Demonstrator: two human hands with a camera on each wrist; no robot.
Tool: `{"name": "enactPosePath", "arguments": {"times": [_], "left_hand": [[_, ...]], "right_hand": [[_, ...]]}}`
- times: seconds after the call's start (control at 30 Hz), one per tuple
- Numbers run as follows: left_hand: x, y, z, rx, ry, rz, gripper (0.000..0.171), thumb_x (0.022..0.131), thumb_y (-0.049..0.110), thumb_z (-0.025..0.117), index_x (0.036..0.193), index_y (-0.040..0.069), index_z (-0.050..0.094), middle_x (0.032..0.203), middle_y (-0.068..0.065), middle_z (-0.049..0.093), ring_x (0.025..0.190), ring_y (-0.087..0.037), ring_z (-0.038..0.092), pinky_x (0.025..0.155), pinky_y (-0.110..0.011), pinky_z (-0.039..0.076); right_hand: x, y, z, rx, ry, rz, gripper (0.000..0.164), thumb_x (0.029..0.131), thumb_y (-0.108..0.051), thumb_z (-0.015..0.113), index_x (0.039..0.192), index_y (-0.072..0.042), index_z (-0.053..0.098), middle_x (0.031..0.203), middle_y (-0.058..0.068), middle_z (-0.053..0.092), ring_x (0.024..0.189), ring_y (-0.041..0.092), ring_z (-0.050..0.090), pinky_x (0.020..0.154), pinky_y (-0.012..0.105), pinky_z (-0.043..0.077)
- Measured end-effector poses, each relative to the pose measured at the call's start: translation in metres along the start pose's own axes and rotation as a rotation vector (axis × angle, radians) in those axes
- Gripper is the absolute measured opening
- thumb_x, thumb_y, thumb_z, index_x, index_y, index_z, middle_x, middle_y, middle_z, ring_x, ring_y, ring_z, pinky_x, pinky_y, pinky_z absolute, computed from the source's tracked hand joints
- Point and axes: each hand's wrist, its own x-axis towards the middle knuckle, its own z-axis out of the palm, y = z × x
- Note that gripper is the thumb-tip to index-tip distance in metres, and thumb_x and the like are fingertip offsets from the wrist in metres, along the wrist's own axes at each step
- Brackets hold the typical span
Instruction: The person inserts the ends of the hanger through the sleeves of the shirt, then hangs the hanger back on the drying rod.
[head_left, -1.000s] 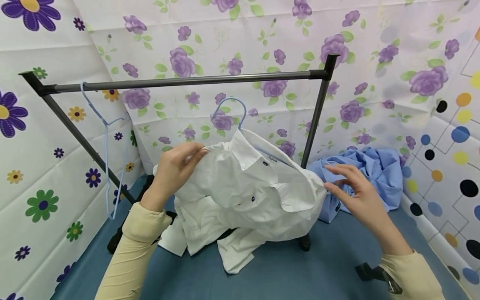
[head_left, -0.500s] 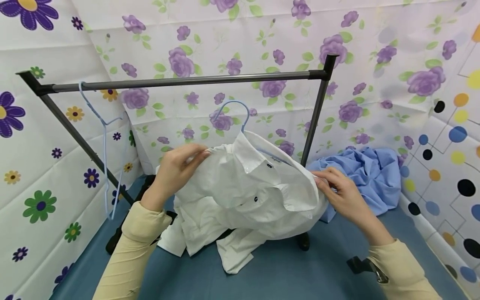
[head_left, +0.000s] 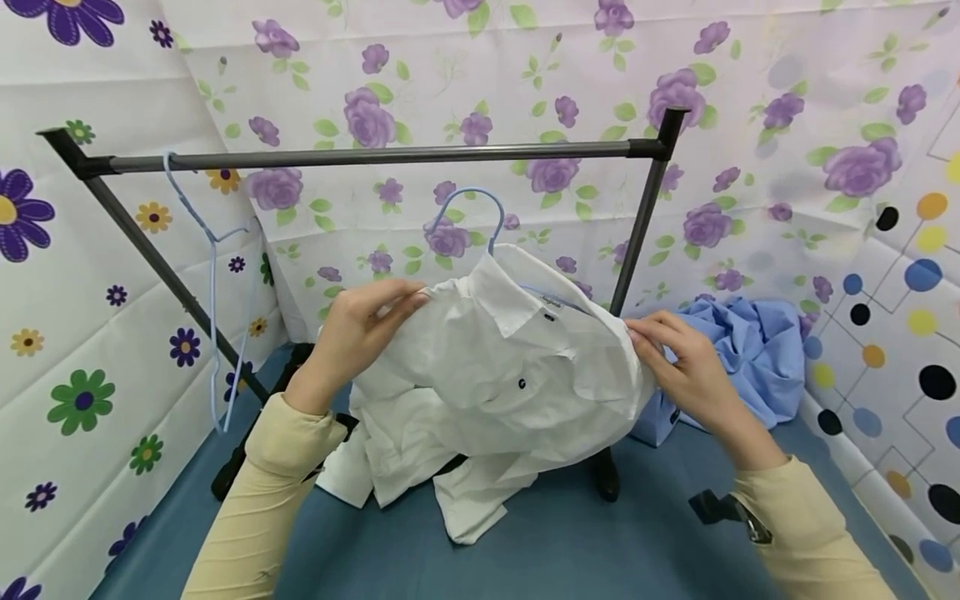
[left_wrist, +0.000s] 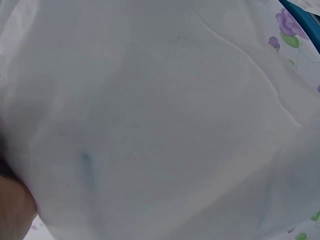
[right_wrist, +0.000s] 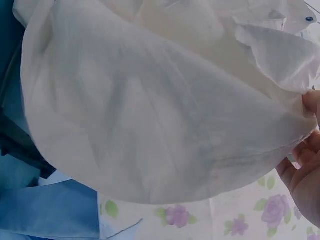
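A white button shirt [head_left: 480,375] hangs between my two hands in the head view, with a light blue hanger [head_left: 501,218] inside it and its hook rising above the collar. At one shoulder of the shirt, my left hand [head_left: 360,337] pinches the cloth between thumb and fingers. My right hand [head_left: 686,367] pinches the opposite shoulder edge. White cloth fills most of the left wrist view, with a bit of hand at its lower left edge. In the right wrist view, the fingers [right_wrist: 307,155] grip the shirt's edge.
Behind the shirt stands a dark metal clothes rack [head_left: 390,157]. Another blue hanger [head_left: 213,242] hangs at the bar's left end. A crumpled blue garment [head_left: 765,358] lies at the right on the blue surface [head_left: 570,550]. Patterned cloth walls [head_left: 487,75] enclose the space.
My right hand has moved left and closed its fingertips on the shirt's shoulder edge. The shirt's collar and the hanger hook have risen slightly. My left hand keeps its pinch.
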Motion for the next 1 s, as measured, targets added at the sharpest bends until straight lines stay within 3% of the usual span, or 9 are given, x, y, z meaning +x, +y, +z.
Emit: {"name": "enactPosePath", "arguments": {"times": [0.27,0.57,1.0], "left_hand": [[0.005,0.006,0.004,-0.001,-0.003,-0.016,0.016,0.093,0.001,0.070,0.107,0.006,0.077,0.098,-0.006,0.075,0.084,-0.017,0.069,0.071,-0.028,0.051],[0.014,0.016,0.008,0.005,0.014,0.044,0.019,0.090,-0.001,0.073,0.107,0.005,0.077,0.100,-0.006,0.076,0.091,-0.021,0.072,0.080,-0.030,0.054],[0.022,0.026,0.015,0.037,0.015,0.060,0.016,0.091,0.002,0.073,0.107,0.004,0.077,0.102,-0.008,0.076,0.093,-0.023,0.072,0.080,-0.036,0.057]], "right_hand": [[0.008,-0.005,-0.004,-0.007,-0.004,-0.012,0.029,0.090,0.013,0.066,0.115,0.000,0.074,0.098,0.006,0.067,0.073,0.008,0.047,0.060,0.021,0.038],[0.025,-0.019,-0.003,-0.026,-0.043,-0.009,0.028,0.095,0.007,0.064,0.117,-0.007,0.075,0.104,0.000,0.070,0.075,0.009,0.052,0.063,0.021,0.039],[0.037,-0.026,0.002,-0.051,-0.015,-0.055,0.025,0.096,0.003,0.064,0.117,-0.007,0.075,0.101,0.007,0.073,0.065,0.009,0.051,0.058,0.022,0.037]]}}
